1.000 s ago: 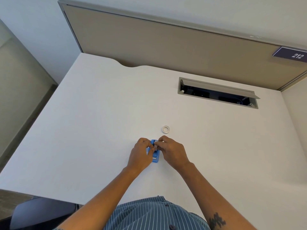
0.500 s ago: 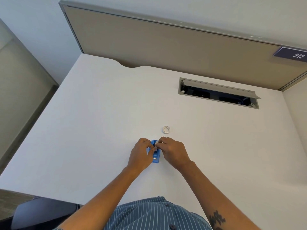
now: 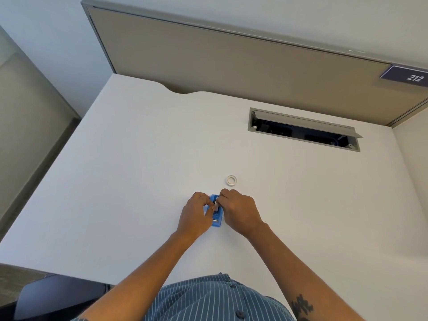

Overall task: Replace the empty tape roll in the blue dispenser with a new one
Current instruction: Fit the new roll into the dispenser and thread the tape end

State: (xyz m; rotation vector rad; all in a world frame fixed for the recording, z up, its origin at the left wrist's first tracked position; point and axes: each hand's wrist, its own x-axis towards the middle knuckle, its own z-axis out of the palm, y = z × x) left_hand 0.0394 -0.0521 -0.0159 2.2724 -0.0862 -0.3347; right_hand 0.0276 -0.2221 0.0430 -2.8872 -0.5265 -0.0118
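Beyond both hands' grip (image 3: 214,205) pinching the blue dispenser (image 3: 217,220), a white ring (image 3: 231,180) lies apart.

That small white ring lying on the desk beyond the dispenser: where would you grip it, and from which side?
Come straight down on the white ring: it lies flat on the desk, hole up, clear of both hands. Probably pinch its outer rim across the width, or one wall through the hole.

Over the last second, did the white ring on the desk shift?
No. The white ring sits at the same spot relative to the cable hatch, just beyond the blue dispenser.
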